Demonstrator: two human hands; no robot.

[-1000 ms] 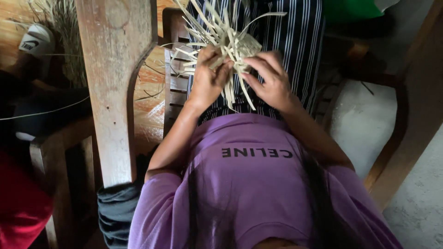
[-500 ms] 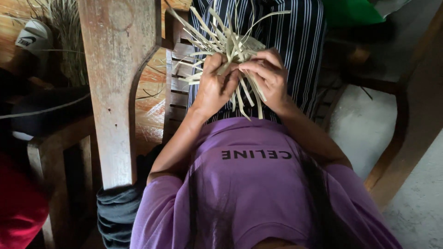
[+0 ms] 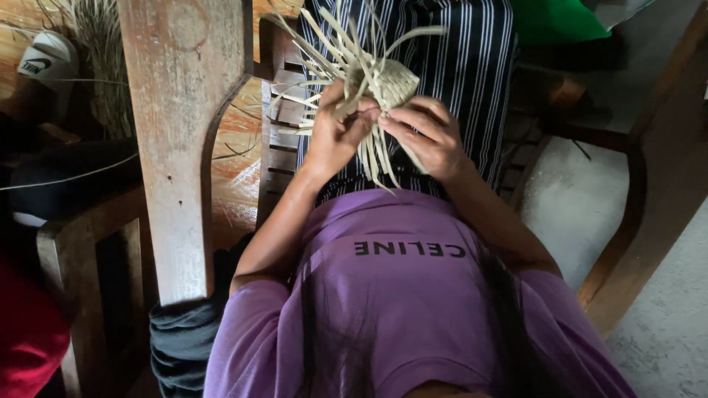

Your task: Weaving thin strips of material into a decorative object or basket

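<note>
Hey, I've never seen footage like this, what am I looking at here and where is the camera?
There is no machine: a person works with two bare hands, and the one camera sits on their head, looking down over a purple shirt. The left hand and right hand both grip a small half-woven piece of pale flat straw strips, loose ends fanning outward. It is held above the lap, covered in dark cloth with white stripes. The person sits on a brown slatted wooden seat, with a broad wooden armrest on the left side.
</note>
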